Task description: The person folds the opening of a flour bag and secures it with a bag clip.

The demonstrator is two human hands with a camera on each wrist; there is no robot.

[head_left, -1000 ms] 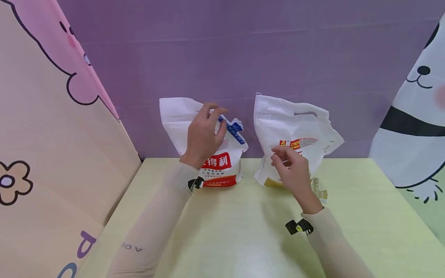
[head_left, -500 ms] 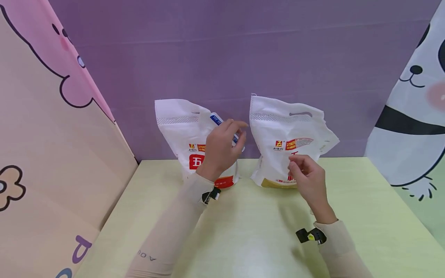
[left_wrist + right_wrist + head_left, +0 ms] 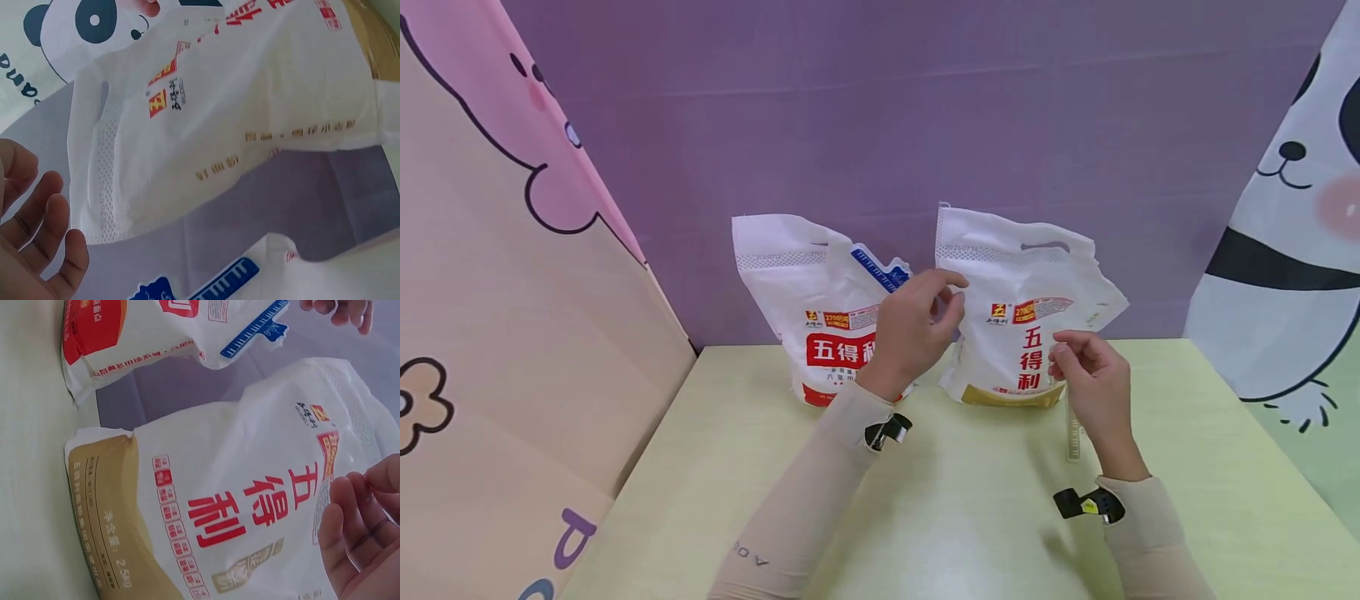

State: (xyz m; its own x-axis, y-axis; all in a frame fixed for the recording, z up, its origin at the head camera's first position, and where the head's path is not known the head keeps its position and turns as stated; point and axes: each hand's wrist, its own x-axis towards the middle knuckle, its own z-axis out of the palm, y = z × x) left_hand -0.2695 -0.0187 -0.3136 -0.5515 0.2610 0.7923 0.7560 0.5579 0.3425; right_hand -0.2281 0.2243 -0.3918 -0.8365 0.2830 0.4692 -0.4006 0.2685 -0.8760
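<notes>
Two white flour bags stand upright side by side in the head view. On the left bag (image 3: 805,283) are a red label, a red base and a blue ruler-like print. The right bag (image 3: 1000,275) bears red characters and a gold base. My left hand (image 3: 917,329) hovers before the gap between them, fingers loosely bent, covering part of the left bag. In the left wrist view its fingers (image 3: 53,212) hold nothing. At the right bag's lower right, my right hand (image 3: 1097,383) has thumb and fingertips close together. No object shows between its fingers (image 3: 340,531).
Both bags rest on a pale yellow table (image 3: 955,517) against a purple backdrop (image 3: 865,125). A narrow strip with gold markings (image 3: 1073,437) shows below my right hand; its attachment is unclear. Cartoon-printed panels flank the table, with a panda (image 3: 1277,333) at right.
Both hands have moved right and slightly down. My left hand has left the left bag's top and uncovered its red label; my right hand has moved off the right bag's middle.
</notes>
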